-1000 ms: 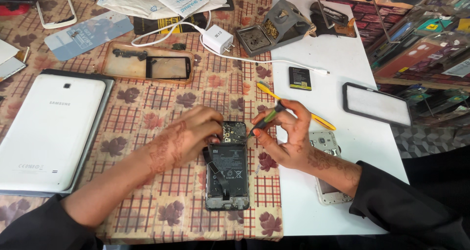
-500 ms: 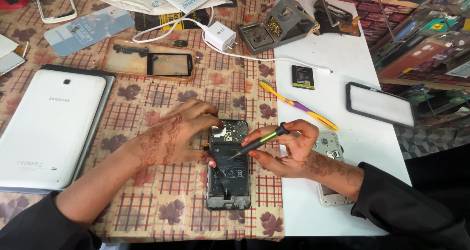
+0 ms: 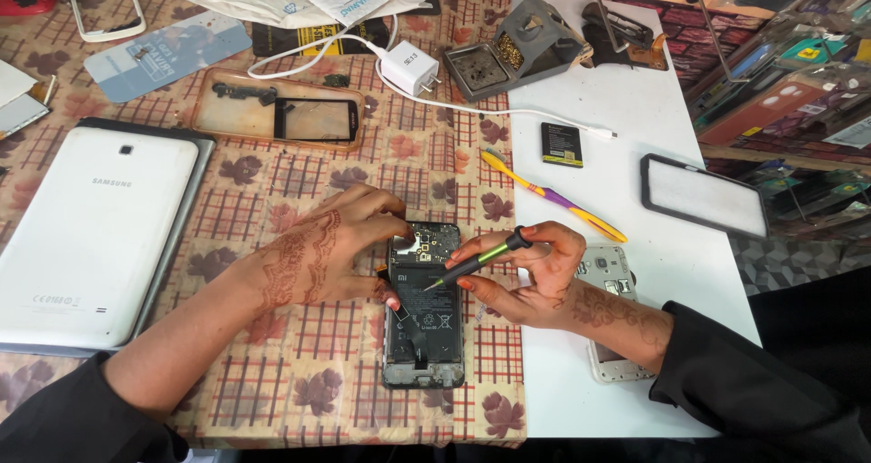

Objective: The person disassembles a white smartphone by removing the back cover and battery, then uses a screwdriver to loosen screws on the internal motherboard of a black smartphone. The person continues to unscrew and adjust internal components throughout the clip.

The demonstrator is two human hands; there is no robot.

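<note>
left hand (image 3: pixel 340 245): fingers pressing down the opened phone (image 3: pixel 423 304), near the tabletop (image 3: pixel 626 155) front edge
right hand (image 3: pixel 526 277): gripping a screwdriver (image 3: pixel 479 260), tip over the phone
open room: bare white patch right of the toothbrush (image 3: pixel 553 195)

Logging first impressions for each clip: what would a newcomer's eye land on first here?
At the centre, an opened phone lies back-up on the checked tablecloth, its dark insides exposed. The left hand steadies its upper end while the right hand holds a small screwdriver tip-down over it. To the left lies a big white tablet; a yellow and purple toothbrush lies on the white board to the right.
</note>
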